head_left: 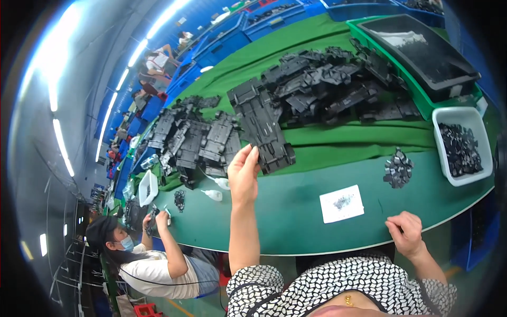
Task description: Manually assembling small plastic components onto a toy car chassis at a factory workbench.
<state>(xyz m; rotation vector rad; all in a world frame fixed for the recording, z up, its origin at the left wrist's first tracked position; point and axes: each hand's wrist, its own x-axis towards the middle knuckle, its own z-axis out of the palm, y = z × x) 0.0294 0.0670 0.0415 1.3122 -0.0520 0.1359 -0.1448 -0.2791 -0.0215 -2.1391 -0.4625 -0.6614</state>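
Note:
My left hand (pixel 244 171) reaches out over the green table (pixel 285 222) and pinches the near left edge of a long black moulded plastic chassis (pixel 261 124). The chassis is held up at a slant in front of a heap of similar black chassis parts (pixel 322 79). Near the table's front edge, my right hand (pixel 406 233) is closed, fingers curled in; whether anything is inside is hidden. A white card (pixel 341 204) with tiny bits on it lies between my hands. Beyond the right hand sits a small pile of black flat pieces (pixel 398 168).
A white tub (pixel 488 158) of small black parts and a green crate (pixel 417 98) with a dark bin on it stand at right. More chassis (pixel 190 140) and white squeeze bottles (pixel 213 195) lie to the left. A masked co-worker (pixel 158 259) handles parts there.

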